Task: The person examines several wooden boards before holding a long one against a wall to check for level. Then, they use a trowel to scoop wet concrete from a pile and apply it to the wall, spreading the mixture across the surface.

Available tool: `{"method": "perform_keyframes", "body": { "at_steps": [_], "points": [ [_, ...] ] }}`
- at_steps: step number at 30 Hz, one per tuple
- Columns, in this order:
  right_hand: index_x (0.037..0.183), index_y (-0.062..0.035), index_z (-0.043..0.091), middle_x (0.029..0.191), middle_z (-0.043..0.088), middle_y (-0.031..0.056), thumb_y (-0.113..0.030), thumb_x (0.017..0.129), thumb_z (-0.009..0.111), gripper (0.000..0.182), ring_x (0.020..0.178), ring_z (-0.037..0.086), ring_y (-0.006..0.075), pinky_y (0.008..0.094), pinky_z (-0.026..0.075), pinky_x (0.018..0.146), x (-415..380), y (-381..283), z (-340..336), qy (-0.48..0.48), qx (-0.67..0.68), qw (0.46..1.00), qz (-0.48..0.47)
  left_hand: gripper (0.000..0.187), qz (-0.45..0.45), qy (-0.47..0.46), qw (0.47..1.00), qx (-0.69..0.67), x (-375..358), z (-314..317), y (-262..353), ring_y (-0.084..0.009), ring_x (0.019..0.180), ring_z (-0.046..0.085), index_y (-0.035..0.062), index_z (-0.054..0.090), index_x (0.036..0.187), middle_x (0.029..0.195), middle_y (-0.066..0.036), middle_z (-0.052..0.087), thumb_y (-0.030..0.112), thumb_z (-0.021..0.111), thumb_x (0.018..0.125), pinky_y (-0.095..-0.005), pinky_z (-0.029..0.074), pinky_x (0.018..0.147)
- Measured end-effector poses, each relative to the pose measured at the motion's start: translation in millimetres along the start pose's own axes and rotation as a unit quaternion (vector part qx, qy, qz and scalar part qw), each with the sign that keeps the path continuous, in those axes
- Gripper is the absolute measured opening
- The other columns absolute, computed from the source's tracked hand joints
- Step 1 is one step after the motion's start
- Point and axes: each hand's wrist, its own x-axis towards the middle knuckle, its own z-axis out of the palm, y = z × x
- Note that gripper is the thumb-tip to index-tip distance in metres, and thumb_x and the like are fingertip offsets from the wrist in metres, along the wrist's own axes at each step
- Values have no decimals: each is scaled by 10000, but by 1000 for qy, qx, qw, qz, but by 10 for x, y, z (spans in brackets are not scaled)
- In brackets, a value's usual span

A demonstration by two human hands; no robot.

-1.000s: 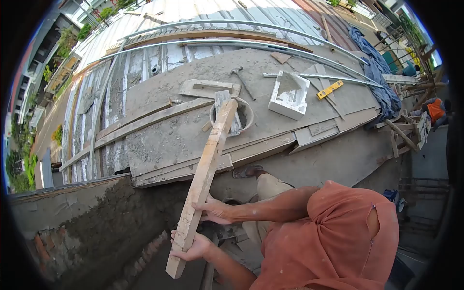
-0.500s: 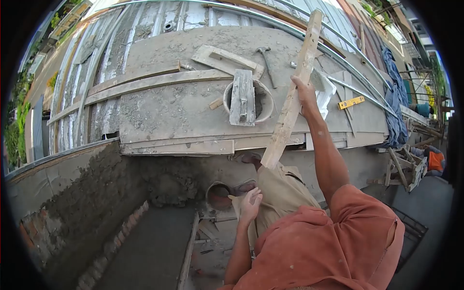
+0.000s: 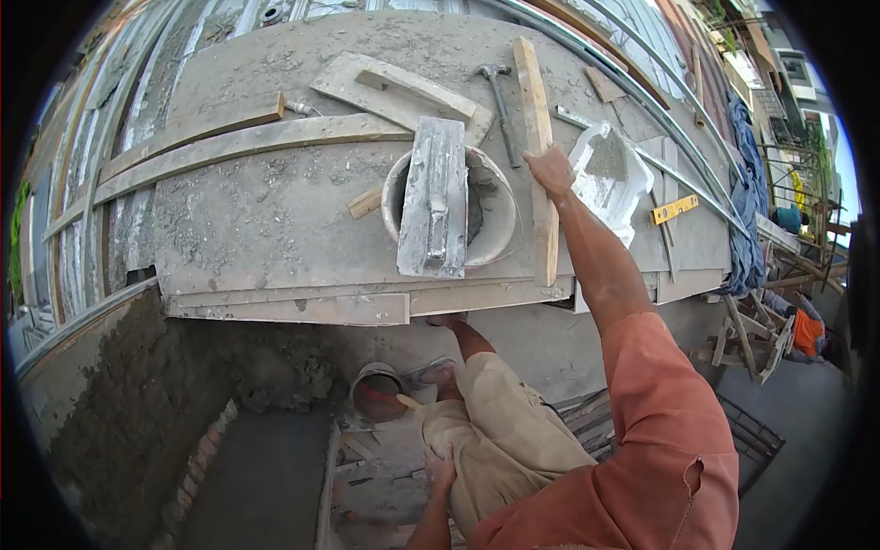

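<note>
A long wooden board (image 3: 539, 110) lies on the dusty work surface, right of a bucket (image 3: 495, 206). My right hand (image 3: 551, 172) is on the board near its middle, fingers closed over its edge. Across the bucket's rim rests a grey-coated float (image 3: 434, 197) with a handle. A hammer (image 3: 500, 110) lies just left of the board. My left hand (image 3: 441, 469) is low beside my trouser leg, near the knee; its fingers are partly hidden and what they hold, if anything, cannot be made out.
A large wooden float (image 3: 403, 96), long battens (image 3: 247, 142), a white tray with mortar (image 3: 610, 179) and a yellow level (image 3: 675, 210) lie on the surface. A second bucket (image 3: 378, 394) stands below by my feet. At far right is a person in orange (image 3: 808, 332).
The board has come down from a raised, slanted position onto the surface, with my right hand still on it. My left hand has moved down and left. The view has shifted.
</note>
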Motion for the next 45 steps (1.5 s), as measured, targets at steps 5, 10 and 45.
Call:
{"method": "perform_keyframes", "body": {
  "at_steps": [5, 10, 45],
  "points": [
    [1233, 38, 510, 1125, 645, 293, -483, 795, 691, 704, 1068, 626, 439, 467, 494, 890, -114, -95, 177, 26, -63, 998, -7, 849, -21, 24, 999, 1, -72, 113, 104, -417, 1337, 392, -39, 340, 1426, 1456, -282, 377, 570, 572, 882, -478, 333, 1091],
    [1209, 24, 552, 1107, 667, 267, -483, 797, 660, 662, 1056, 648, 396, 468, 487, 892, 132, 159, 476, -32, -74, 997, 0, 804, -31, 35, 998, -31, -95, 218, 184, -430, 1314, 408, -34, 344, 1408, 1422, -281, 404, 515, 604, 882, -487, 348, 1073],
    [1128, -29, 542, 1022, 666, 182, -262, 871, 650, 362, 964, 620, 440, 505, 494, 820, -5007, 586, 2434, -387, -346, 596, -613, 720, -44, 24, 889, -454, 121, 1085, -625, -486, 1186, 501, 40, 349, 1379, 1311, -303, 430, 408, 660, 845, -536, 471, 942]
  ]
}}
